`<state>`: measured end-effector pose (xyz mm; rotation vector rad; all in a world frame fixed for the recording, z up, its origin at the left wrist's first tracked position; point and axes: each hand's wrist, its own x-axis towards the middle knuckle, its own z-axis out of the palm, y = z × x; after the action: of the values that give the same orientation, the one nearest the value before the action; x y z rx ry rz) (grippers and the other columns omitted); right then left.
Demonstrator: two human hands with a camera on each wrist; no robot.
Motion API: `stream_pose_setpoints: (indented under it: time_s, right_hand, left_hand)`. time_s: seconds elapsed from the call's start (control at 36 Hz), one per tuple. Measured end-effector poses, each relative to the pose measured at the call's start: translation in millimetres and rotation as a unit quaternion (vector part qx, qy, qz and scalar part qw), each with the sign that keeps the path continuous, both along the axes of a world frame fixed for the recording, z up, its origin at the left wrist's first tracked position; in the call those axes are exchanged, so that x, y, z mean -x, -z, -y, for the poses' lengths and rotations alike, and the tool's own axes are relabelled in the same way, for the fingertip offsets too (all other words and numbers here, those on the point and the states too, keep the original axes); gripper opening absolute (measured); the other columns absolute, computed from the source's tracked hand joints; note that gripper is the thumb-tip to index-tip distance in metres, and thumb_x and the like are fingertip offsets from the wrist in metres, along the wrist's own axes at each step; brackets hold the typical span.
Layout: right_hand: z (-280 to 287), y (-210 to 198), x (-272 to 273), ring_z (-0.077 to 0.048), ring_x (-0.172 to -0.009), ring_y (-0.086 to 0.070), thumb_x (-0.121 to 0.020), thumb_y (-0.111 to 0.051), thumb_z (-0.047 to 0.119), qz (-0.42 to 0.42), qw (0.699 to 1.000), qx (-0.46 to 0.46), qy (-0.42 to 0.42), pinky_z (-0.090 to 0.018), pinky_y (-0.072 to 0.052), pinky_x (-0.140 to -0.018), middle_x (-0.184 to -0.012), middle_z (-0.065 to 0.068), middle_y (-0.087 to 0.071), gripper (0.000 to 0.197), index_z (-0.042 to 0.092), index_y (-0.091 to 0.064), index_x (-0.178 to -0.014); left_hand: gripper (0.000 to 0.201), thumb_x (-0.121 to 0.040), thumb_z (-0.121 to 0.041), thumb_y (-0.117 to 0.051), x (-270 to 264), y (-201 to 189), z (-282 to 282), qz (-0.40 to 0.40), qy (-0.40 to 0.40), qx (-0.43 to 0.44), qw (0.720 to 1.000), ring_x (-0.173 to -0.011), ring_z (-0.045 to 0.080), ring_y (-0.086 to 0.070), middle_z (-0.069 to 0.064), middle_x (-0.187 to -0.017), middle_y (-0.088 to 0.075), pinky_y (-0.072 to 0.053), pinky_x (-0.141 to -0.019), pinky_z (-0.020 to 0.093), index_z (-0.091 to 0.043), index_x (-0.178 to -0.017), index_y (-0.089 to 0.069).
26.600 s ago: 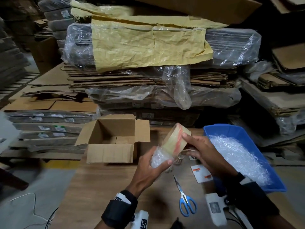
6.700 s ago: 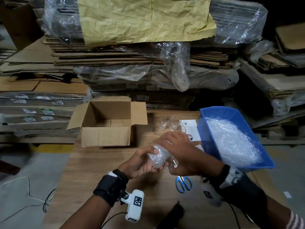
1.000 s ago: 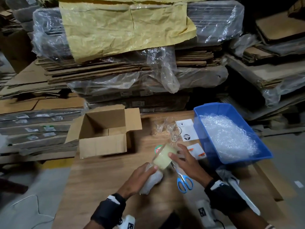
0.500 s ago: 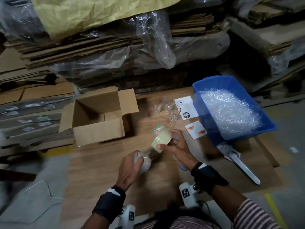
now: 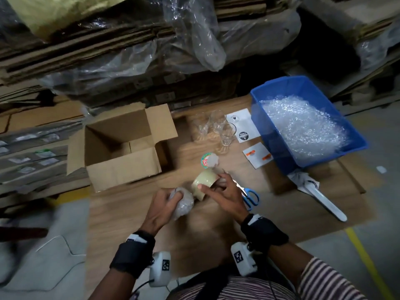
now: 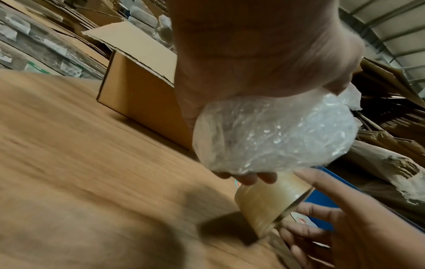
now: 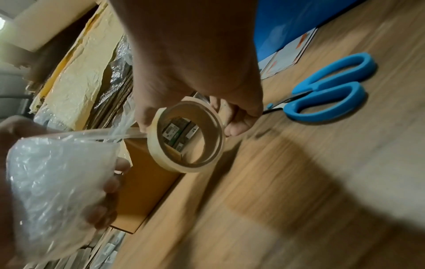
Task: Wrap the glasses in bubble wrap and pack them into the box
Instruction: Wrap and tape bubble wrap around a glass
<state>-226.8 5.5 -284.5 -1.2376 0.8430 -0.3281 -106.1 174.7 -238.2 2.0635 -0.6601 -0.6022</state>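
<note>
Left hand (image 5: 161,210) grips crinkly bubble-wrapped glass (image 5: 184,204); right hand (image 5: 225,197) pinches round tan tape roll (image 5: 203,185)

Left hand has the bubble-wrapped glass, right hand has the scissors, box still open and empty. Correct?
Not quite: the right hand holds the tape roll, not the scissors, which lie on the table, as the right wrist view shows. The left hand does grip the bubble-wrapped glass, and the box is open and empty.

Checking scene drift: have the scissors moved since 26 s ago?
No. The scissors still lie beside the orange-marked card, left of the blue bin.
</note>
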Motion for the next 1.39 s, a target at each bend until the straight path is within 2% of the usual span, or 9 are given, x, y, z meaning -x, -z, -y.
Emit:
stream_pose_setpoints:
  time_s: [0.14,0.22,0.28,0.33,0.44,0.53,0.81,1.11,1.39]
  right_hand:
    - [2.2,3.2,4.2,0.003,-0.075,-0.069,-0.068,-0.095,0.037,-0.078,0.993,0.082,-0.027,-0.008,-0.047,-0.065,-0.084,0.005,-0.075,0.044,0.012,-0.071,-0.095]
    - [5.3,14.3,3.5,-0.002,-0.084,-0.067,-0.066,-0.091,0.053,-0.118,0.983,0.134,-0.050,-0.015,-0.051,-0.074,-0.089,0.008,-0.072,0.051,0.020,-0.068,-0.096]
    - [7.3,21.6,5.3,-0.008,-0.096,-0.066,-0.068,-0.085,0.062,-0.113,0.972,0.194,-0.068,-0.029,-0.055,-0.086,-0.099,0.007,-0.070,0.055,0.024,-0.067,-0.103]
    - [15.5,18.5,7.7,-0.014,-0.111,-0.061,-0.076,-0.075,0.053,-0.050,0.954,0.275,-0.111,-0.040,-0.052,-0.096,-0.117,0.003,-0.067,0.054,0.024,-0.065,-0.120]
    - [29.7,-3.4,0.8,-0.019,-0.133,-0.048,-0.071,-0.073,0.031,0.051,0.881,0.371,-0.290,-0.039,-0.038,-0.113,-0.140,0.000,-0.054,0.079,0.019,-0.049,-0.145]
    - [22.9,-4.9,-9.3,-0.019,-0.135,-0.048,-0.066,-0.072,0.046,0.029,0.856,0.340,-0.388,-0.036,-0.038,-0.115,-0.144,-0.001,-0.053,0.098,0.022,-0.036,-0.154]
    - [9.7,-3.7,-12.5,-0.008,-0.107,-0.067,-0.073,-0.090,0.025,0.035,0.898,0.289,-0.329,-0.032,-0.053,-0.096,-0.117,0.003,-0.073,0.058,0.017,-0.068,-0.126]
    - [6.6,-3.6,-8.8,-0.004,-0.096,-0.066,-0.070,-0.093,0.024,0.015,0.915,0.253,-0.314,-0.013,-0.049,-0.084,-0.105,0.005,-0.075,0.049,0.015,-0.074,-0.115]
    - [1.7,-1.7,-15.7,-0.015,-0.091,-0.068,-0.064,-0.091,0.010,0.066,0.929,0.244,-0.271,-0.037,-0.054,-0.083,-0.095,-0.001,-0.072,0.026,0.012,-0.072,-0.081]
  left_hand:
    - [0.041,-0.078,-0.058,-0.050,-14.5,7.8,1.8,-0.008,0.044,-0.032,0.999,-0.054,0.010,-0.038,-0.013,-0.057,-0.039,-0.033,-0.054,0.035,-0.024,-0.056,-0.044]
    - [0.041,-0.078,-0.059,-0.049,-17.0,6.4,4.9,0.000,0.065,-0.039,0.997,-0.054,0.009,-0.037,-0.013,-0.058,-0.038,-0.031,-0.054,0.032,-0.024,-0.057,-0.045]
    - [0.039,-0.076,-0.058,-0.049,-16.7,2.8,8.3,0.004,0.072,-0.042,0.997,-0.056,0.008,-0.036,-0.015,-0.060,-0.037,-0.030,-0.054,0.033,-0.025,-0.057,-0.042]
    - [0.039,-0.075,-0.059,-0.048,-17.1,-0.4,11.1,0.006,0.083,-0.052,0.995,-0.057,0.008,-0.036,-0.015,-0.062,-0.037,-0.030,-0.055,0.033,-0.024,-0.056,-0.043]
    - [0.040,-0.074,-0.057,-0.048,-19.9,-6.2,13.6,-0.005,0.108,-0.059,0.992,-0.057,0.005,-0.039,-0.016,-0.063,-0.040,-0.034,-0.056,0.032,-0.023,-0.054,-0.047]
    - [0.038,-0.074,-0.057,-0.048,-22.2,-8.5,13.2,0.001,0.120,-0.072,0.990,-0.056,0.003,-0.038,-0.017,-0.062,-0.038,-0.033,-0.056,0.033,-0.024,-0.054,-0.043]
    - [0.030,-0.074,-0.052,-0.050,-26.1,-18.7,3.5,0.002,0.152,-0.099,0.983,-0.054,0.007,-0.038,-0.013,-0.056,-0.039,-0.032,-0.056,0.033,-0.031,-0.052,-0.051]
    - [0.022,-0.071,-0.052,-0.049,-23.7,-26.9,-0.7,0.025,0.167,-0.120,0.978,-0.053,0.007,-0.041,-0.010,-0.054,-0.042,-0.034,-0.055,0.032,-0.042,-0.054,-0.058]
    - [0.024,-0.073,-0.051,-0.052,-28.0,-19.7,0.2,0.026,0.182,-0.150,0.971,-0.058,0.015,-0.047,0.000,-0.060,-0.051,-0.046,-0.060,0.042,-0.030,-0.068,-0.062]
